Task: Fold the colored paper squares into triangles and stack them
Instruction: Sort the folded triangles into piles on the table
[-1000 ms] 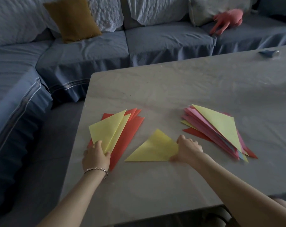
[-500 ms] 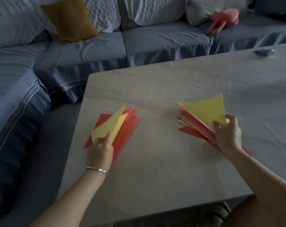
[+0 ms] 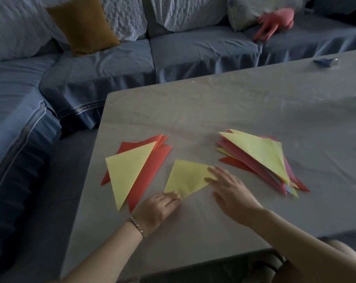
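Our left hand (image 3: 158, 207) sits at the near edge of the worktop (image 3: 254, 111), its fingers bent down onto the near corner of the yellow sheet (image 3: 186, 178). We cannot tell whether they pinch that corner or only press it. Our right hand (image 3: 230, 188) is flat and spread, blurred with motion. Its fingertips (image 3: 211, 170) just touch the sheet's right corner and it holds nothing. The yellow sheet lies flat on the worktop between our two hands and between the two piles. Its outline looks four-cornered, so we judge it a square not yet folded, though the blur leaves some doubt. Just to its left lies the supply pile (image 3: 128, 172), a yellow piece over red sheets (image 3: 150, 170) fanned beneath it. To the right, apart from our hands, rests the stack of triangles (image 3: 258, 154), yellow on top with pink, red and a trace of blue showing at the edges. We take the step in hand to be squaring up this sheet for its diagonal fold. The next move calls for pinning one corner and carrying the opposite corner across to meet it exactly. Then we would run a finger along the crease before lifting the triangle onto the right stack. Far off on the worktop sits a small blue object (image 3: 326, 61), with the sofa (image 3: 193, 54) beyond.
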A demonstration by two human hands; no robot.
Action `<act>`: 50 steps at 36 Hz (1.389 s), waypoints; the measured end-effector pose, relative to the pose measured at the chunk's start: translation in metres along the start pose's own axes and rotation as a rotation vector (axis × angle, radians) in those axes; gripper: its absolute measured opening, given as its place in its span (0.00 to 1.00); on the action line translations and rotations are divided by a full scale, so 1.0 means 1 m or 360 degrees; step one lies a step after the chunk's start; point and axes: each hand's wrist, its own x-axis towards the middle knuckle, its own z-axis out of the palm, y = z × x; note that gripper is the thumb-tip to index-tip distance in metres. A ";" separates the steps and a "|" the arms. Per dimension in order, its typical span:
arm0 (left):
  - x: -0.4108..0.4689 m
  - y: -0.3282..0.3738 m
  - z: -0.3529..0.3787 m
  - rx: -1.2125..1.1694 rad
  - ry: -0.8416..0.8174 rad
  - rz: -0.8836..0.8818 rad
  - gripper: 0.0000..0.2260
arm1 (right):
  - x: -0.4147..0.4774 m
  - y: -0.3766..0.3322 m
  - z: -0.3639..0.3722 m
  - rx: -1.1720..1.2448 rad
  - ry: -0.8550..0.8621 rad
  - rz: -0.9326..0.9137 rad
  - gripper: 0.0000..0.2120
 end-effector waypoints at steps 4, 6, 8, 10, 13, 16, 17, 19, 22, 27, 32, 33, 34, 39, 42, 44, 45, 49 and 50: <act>-0.002 -0.009 -0.005 -0.0112 -0.0119 -0.0139 0.18 | 0.004 -0.017 0.025 -0.0220 -0.0252 -0.0228 0.25; -0.002 -0.011 -0.008 -0.0184 -0.0138 -0.0181 0.19 | 0.009 -0.026 0.027 -0.0271 -0.0291 -0.0208 0.28; -0.004 -0.012 -0.012 -0.0214 -0.0181 -0.0247 0.22 | 0.014 -0.032 0.032 -0.0320 -0.0337 -0.0246 0.35; -0.006 -0.010 -0.012 -0.0178 -0.0231 -0.0334 0.22 | 0.010 -0.039 0.037 -0.0331 -0.0371 -0.0213 0.38; -0.007 0.007 -0.001 -0.0212 -0.0332 -0.0508 0.19 | 0.005 -0.039 0.045 -0.0315 -0.0452 -0.0133 0.35; -0.005 0.028 0.011 -0.0238 -0.0461 -0.0619 0.22 | 0.004 -0.042 0.044 -0.0365 -0.0374 -0.0136 0.35; -0.006 0.030 0.013 -0.0221 -0.0492 -0.0639 0.23 | 0.003 -0.041 0.043 -0.0398 -0.0340 -0.0126 0.36; -0.008 0.031 0.011 -0.0165 -0.0553 -0.0673 0.24 | -0.001 -0.035 0.041 -0.0470 -0.0293 -0.0134 0.36; -0.016 0.028 0.003 -0.0089 -0.0754 -0.0741 0.25 | -0.009 -0.023 0.036 -0.0577 -0.0311 -0.0128 0.37; -0.039 0.019 -0.003 0.0003 -0.0970 -0.0916 0.28 | -0.024 0.000 0.021 -0.0703 -0.0356 -0.0017 0.36; -0.052 0.016 -0.012 0.0016 -0.1104 -0.0975 0.31 | -0.041 0.017 0.005 -0.0757 -0.0378 0.0064 0.35; -0.052 0.016 -0.012 0.0011 -0.1129 -0.0965 0.31 | -0.044 0.019 0.005 -0.0758 -0.0363 0.0071 0.35; -0.052 0.017 -0.013 0.0002 -0.1183 -0.0965 0.31 | -0.046 0.021 0.004 -0.0761 -0.0365 0.0078 0.35; -0.047 0.019 -0.027 0.0082 -0.1085 -0.1060 0.42 | -0.050 0.023 0.004 -0.0762 -0.0379 0.0129 0.35; -0.044 0.017 -0.035 -0.0026 -0.1115 -0.0975 0.50 | -0.051 0.019 0.009 -0.0774 -0.0330 0.0213 0.38; -0.036 0.009 -0.045 -0.0126 -0.1018 -0.1044 0.53 | -0.049 0.014 0.012 -0.0734 -0.0268 0.0303 0.40; -0.035 0.005 -0.046 -0.0105 -0.0833 -0.1041 0.49 | -0.047 0.011 0.012 -0.0695 -0.0210 0.0335 0.40; -0.038 -0.021 -0.045 -0.0041 -0.0199 -0.1310 0.14 | -0.025 -0.001 0.005 -0.0420 0.0034 0.0381 0.29; -0.035 -0.026 -0.043 -0.0047 -0.0171 -0.1476 0.17 | -0.018 -0.004 0.002 -0.0340 0.0083 0.0389 0.21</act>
